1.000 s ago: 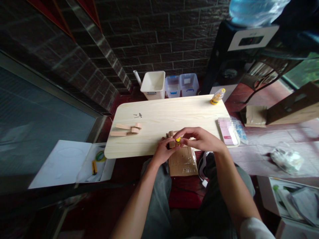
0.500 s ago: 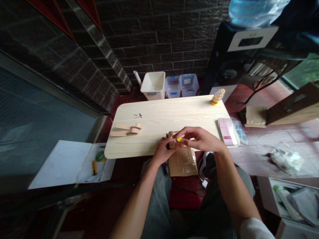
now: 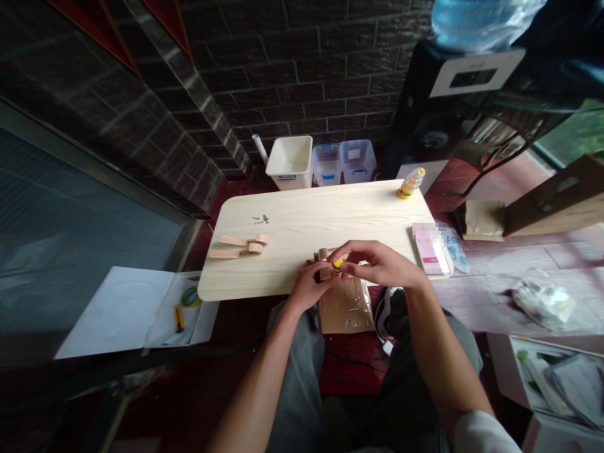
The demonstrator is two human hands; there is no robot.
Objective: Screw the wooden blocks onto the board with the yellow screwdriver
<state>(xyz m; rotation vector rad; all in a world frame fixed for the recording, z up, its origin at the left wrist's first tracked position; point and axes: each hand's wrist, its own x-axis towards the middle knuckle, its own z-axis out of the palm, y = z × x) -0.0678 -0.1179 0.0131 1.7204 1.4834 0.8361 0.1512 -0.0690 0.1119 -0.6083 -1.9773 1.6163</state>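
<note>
My left hand [image 3: 309, 284] is closed around a small wooden piece [image 3: 324, 274] at the table's near edge. Its fingers partly cover the wood, and another wooden part [image 3: 323, 254] shows just behind them. Between the fingertips of my right hand [image 3: 370, 263] is a short yellow-and-black tool [image 3: 337, 267] that looks like a stubby screwdriver. It sits right against the wooden piece; its tip is hidden. A wooden assembly with two long strips and round ends [image 3: 236, 245] lies on the left of the table [image 3: 302, 220]. Several small dark screws [image 3: 262, 219] lie behind it.
A clear bottle with yellow cap and base [image 3: 411, 183] stands at the back right corner. A phone-like pink-and-white item [image 3: 430, 248] lies at the right edge. Under my hands is a cardboard piece [image 3: 346, 308]. Plastic bins [image 3: 289, 157] stand behind the table; an open white box [image 3: 127, 308] is left.
Almost nothing differs. My right fingers and the yellow-and-black tool have shifted very slightly to the left; both hands keep their grip.
</note>
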